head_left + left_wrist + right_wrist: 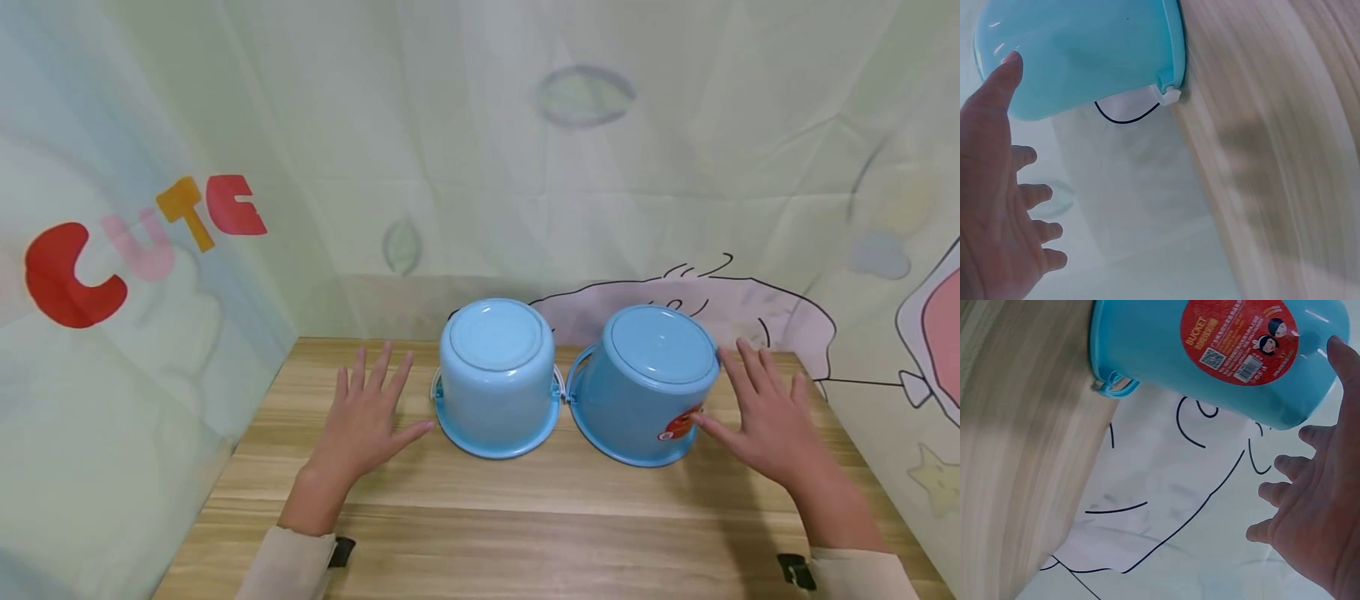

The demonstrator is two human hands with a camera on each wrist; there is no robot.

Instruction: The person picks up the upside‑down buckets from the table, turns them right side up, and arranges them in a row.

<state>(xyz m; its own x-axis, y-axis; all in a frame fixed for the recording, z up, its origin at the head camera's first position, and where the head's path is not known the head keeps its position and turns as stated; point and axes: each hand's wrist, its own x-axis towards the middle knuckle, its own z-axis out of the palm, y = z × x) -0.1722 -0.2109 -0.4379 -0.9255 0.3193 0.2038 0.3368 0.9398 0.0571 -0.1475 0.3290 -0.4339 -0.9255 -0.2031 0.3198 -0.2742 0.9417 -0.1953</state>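
Two blue plastic buckets stand upside down side by side, their bases facing up. Left of the lighter-looking left bucket (pixel 497 408) is my left hand (pixel 363 425), its fingers spread and its thumb pointing toward the bucket's lower side. On the other side, my right hand (pixel 776 425) is held by the right bucket (pixel 637 412), with fingers extended. Its index fingertip is right at the bucket's upper edge and its thumb overlaps the red round label (pixel 1239 340). Neither hand grips anything. A handle (pixel 579 367) hangs between the two buckets.
Under the buckets is a wood-grain table (pixel 480 542). A printed cloth backdrop (pixel 450 167) rises behind the table's far edge and along both sides, with coloured letters on the left. A dark strap piece shows at each sleeve cuff.
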